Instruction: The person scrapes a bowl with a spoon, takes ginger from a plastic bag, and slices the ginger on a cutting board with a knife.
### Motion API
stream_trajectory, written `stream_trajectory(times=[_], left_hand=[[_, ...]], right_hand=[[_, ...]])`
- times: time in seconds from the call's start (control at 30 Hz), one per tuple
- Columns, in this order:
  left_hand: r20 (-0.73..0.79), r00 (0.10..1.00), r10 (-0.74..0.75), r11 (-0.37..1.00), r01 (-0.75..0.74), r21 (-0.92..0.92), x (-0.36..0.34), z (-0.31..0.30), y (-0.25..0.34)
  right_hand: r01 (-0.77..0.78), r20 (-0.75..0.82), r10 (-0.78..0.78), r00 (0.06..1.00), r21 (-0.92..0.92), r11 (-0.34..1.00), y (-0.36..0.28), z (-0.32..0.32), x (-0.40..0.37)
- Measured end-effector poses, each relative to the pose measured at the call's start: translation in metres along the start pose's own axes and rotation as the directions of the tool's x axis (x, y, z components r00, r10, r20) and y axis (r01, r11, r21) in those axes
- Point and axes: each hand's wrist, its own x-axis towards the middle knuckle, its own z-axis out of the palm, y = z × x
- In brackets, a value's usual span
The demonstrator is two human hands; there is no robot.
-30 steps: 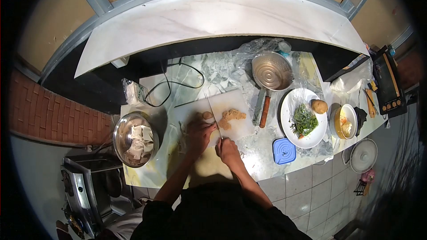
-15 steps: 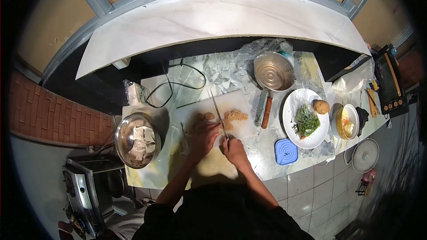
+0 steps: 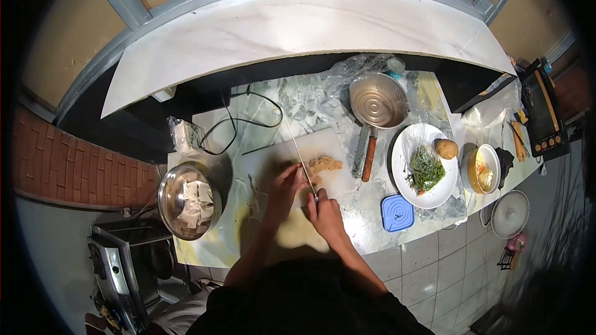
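A white cutting board (image 3: 338,149) lies on the marble counter, with light brown slices (image 3: 325,164) heaped on its right part. My right hand (image 3: 325,209) is closed on the handle of a long knife (image 3: 300,156), whose blade points up and to the left across the board. Just left of the blade, my left hand (image 3: 287,187) has its fingers bent together over the board at a piece of the brown food, mostly hidden by the fingers.
A steel bowl (image 3: 216,212) with pale blocks stands at the left. Rightward are a saucepan (image 3: 379,100), a blue lid (image 3: 397,213), a white plate (image 3: 442,196) with greens and a potato (image 3: 446,149), and a container (image 3: 470,174). A black cable (image 3: 282,110) lies at the back.
My left hand has shifted slightly up and left, its fingers drawn closer together. The brown pieces seen beside its fingertips earlier are now out of sight. The view has shifted slightly.
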Motion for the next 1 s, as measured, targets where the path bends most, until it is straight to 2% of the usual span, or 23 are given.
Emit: stream_trajectory(times=[0.07, 0.5, 0.57, 0.7, 0.77, 0.8, 0.87, 1.0], left_hand=[[0.105, 0.992, -0.071, 0.963, 0.096, -0.250, -0.002, 0.002, 0.000], [0.106, 0.992, -0.064, 0.978, 0.083, -0.191, -0.003, -0.001, -0.003], [0.156, 0.988, 0.008, 0.990, 0.014, -0.139, -0.003, -0.004, -0.007], [0.116, 0.993, -0.036, 0.990, 0.051, -0.133, -0.002, -0.005, -0.007], [0.165, 0.984, 0.073, 0.997, -0.074, 0.002, -0.001, -0.006, -0.009], [0.164, 0.984, 0.071, 0.997, -0.072, 0.001, 0.001, -0.009, -0.011], [0.280, 0.939, 0.201, 0.892, -0.293, 0.343, 0.006, -0.015, -0.018], [0.270, 0.955, 0.124, 0.941, -0.200, 0.274, 0.011, -0.018, -0.029]], right_hand=[[-0.019, 0.009, 0.019, 1.000, -0.017, 1.000, -0.003, 0.000, 0.000], [-0.031, -0.021, 0.031, 0.999, -0.014, 0.999, 0.001, 0.004, 0.000], [-0.035, 0.024, 0.036, 0.999, -0.053, 0.998, 0.002, 0.003, 0.001], [-0.096, 0.079, 0.100, 0.992, -0.054, 0.994, 0.003, 0.001, 0.002], [-0.079, 0.088, 0.078, 0.993, 0.006, 0.997, 0.003, 0.000, 0.002], [-0.080, 0.090, 0.079, 0.993, 0.005, 0.997, 0.007, 0.001, 0.002], [-0.025, 0.007, 0.024, 1.000, 0.085, 0.996, 0.016, 0.006, 0.002], [-0.043, 0.011, 0.042, 0.999, 0.104, 0.994, 0.024, 0.008, 0.003]])
